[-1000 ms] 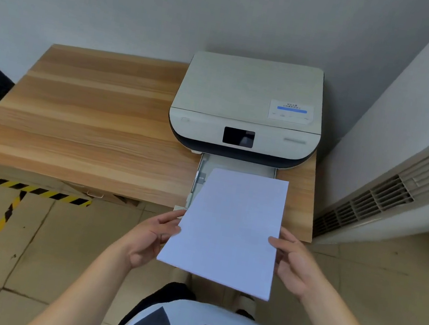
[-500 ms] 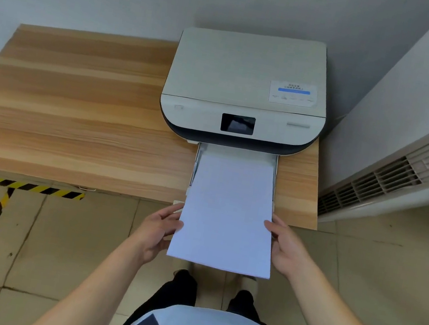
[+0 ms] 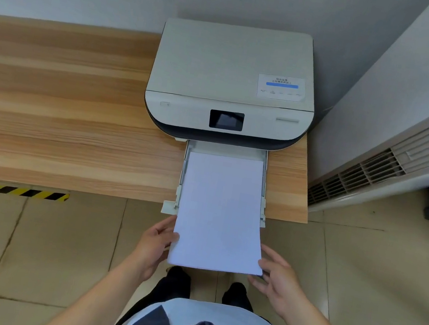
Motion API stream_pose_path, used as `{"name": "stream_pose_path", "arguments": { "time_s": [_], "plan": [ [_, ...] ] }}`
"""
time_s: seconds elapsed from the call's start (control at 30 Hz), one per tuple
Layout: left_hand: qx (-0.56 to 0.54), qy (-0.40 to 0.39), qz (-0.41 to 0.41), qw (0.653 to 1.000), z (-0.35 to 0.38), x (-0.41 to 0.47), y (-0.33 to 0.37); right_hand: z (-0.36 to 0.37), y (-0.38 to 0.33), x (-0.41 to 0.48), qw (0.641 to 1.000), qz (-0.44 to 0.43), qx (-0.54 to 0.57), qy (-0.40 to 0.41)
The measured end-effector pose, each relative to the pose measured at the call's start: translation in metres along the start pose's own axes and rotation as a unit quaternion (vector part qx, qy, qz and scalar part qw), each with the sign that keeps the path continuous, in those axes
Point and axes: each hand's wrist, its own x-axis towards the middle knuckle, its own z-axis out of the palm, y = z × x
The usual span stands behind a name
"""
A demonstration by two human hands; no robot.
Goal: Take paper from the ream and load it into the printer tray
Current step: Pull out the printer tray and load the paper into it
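The person stands at the near edge of a wooden table (image 3: 73, 116), both bare hands on a stack of white paper (image 3: 220, 211). The left hand (image 3: 155, 243) holds the stack's left edge near its near corner: the thumb lies on top of the sheets, the other fingers are tucked beneath and hidden, so it grips the paper. The right hand (image 3: 277, 279) is at the near right corner with fingers spread and loosely curled; its fingertips (image 3: 261, 264) meet the paper's edge, but whether they pinch it or only steady it cannot be told.

Ahead of the fingers, the stack runs forward into the printer tray (image 3: 183, 174), which is pulled out from the front of the printer (image 3: 229, 85). The far part of the stack lies between the tray's side rails, its leading edge short of the printer body, with a strip of bare tray floor showing beyond it. The near part overhangs the tray's end and the table edge, held up between the two hands above the tiled floor (image 3: 51, 248).

Left of the left hand, black-and-yellow hazard tape (image 3: 8, 189) runs along the floor. Well right of the right hand, a vent grille (image 3: 388, 166) is set low against the wall.
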Motion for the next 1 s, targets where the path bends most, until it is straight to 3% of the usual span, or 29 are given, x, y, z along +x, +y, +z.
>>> {"name": "stream_pose_path", "arguments": {
  "time_s": [0.3,0.6,1.0],
  "plan": [
    [0.020,-0.005,-0.006,1.000,0.004,-0.002,-0.007,0.011,0.009,0.009,0.997,-0.022,-0.059,0.038],
    [0.063,0.017,0.008,0.998,0.002,-0.003,-0.017,0.015,0.019,0.003,0.994,-0.054,-0.030,0.091],
    [0.072,-0.030,0.018,0.997,0.006,-0.011,-0.007,0.020,0.020,0.007,0.996,-0.052,-0.033,0.066]
  ]
}}
